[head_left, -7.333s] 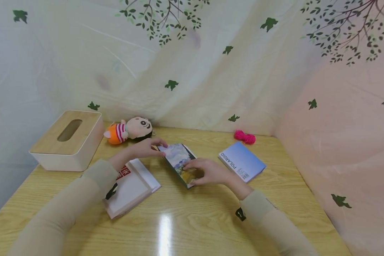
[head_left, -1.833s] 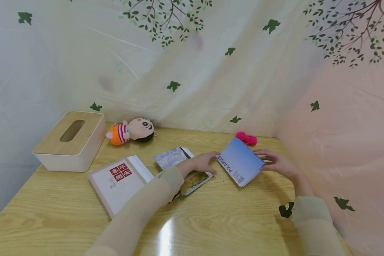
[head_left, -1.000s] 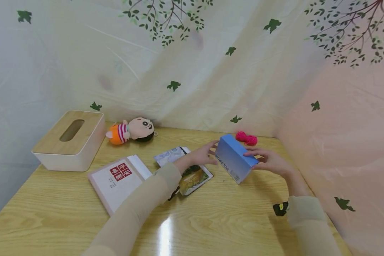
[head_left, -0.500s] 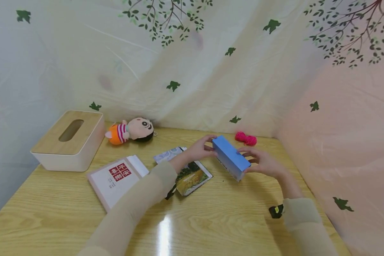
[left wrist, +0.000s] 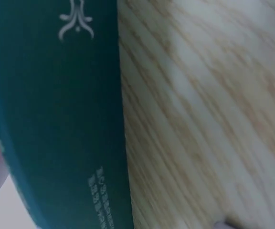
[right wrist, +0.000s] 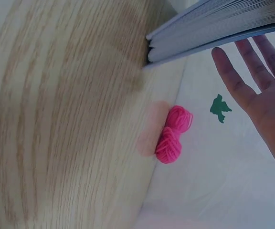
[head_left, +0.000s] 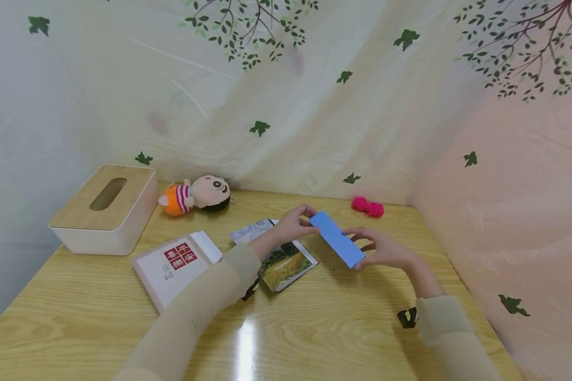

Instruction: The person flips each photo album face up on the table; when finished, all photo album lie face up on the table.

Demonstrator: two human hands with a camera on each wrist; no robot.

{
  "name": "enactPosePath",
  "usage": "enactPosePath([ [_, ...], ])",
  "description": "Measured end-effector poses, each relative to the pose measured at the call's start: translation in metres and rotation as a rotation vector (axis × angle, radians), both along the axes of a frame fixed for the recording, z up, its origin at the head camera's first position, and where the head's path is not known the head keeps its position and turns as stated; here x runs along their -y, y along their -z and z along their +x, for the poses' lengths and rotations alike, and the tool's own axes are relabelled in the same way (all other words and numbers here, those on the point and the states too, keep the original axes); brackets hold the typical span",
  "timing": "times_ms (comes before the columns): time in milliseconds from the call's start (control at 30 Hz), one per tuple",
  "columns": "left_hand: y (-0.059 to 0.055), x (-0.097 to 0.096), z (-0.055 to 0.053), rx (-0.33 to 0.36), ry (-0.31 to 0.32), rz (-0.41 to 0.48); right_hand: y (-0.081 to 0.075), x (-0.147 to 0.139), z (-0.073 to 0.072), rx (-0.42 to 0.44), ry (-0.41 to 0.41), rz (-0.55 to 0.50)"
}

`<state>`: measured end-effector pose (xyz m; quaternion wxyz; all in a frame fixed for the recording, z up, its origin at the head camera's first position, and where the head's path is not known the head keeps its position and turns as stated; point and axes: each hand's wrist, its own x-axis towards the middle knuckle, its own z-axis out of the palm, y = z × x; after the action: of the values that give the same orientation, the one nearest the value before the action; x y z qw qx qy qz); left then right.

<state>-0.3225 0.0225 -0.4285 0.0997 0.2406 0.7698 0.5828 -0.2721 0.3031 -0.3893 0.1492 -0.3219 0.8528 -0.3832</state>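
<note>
A thick blue book (head_left: 337,241) stands on edge at the middle right, its plain blue spine facing up in the head view. The left hand (head_left: 293,225) grips its far left end, and the right hand (head_left: 386,251) holds its near right end between thumb and fingers. In the right wrist view the book's page edges (right wrist: 228,36) show, with the right hand (right wrist: 271,95) beside the cover. A picture-covered book (head_left: 286,267) lies partly under the left forearm. The dark green cover (left wrist: 61,114) of a book fills the left part of the left wrist view.
A pale book with red squares (head_left: 178,259) lies at the left. Behind it are a wood-lidded tissue box (head_left: 100,206) and a plush doll (head_left: 197,194). A pink yarn skein (head_left: 367,207) lies near the back cloth.
The blue book was leaning with its POLAROID cover in sight; it has tipped upright, spine up, shifting slightly left. Both hands came to it from the picture-covered book.
</note>
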Motion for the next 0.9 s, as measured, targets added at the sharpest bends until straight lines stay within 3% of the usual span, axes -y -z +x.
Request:
enactPosePath([
  [233,0.004,0.001,-0.001,-0.059,-0.032,-0.045,0.009,-0.001,-0.003,-0.046,-0.051,0.017],
  [467,0.009,0.004,-0.003,-0.068,0.020,-0.099,0.011,0.001,-0.001,-0.075,-0.057,0.083],
  [700,0.013,0.008,-0.004,-0.059,0.096,-0.191,0.018,0.002,-0.005,-0.176,-0.055,0.193],
  [900,0.017,0.011,-0.004,-0.088,0.184,-0.177,0.025,0.002,-0.007,-0.228,-0.063,0.240],
])
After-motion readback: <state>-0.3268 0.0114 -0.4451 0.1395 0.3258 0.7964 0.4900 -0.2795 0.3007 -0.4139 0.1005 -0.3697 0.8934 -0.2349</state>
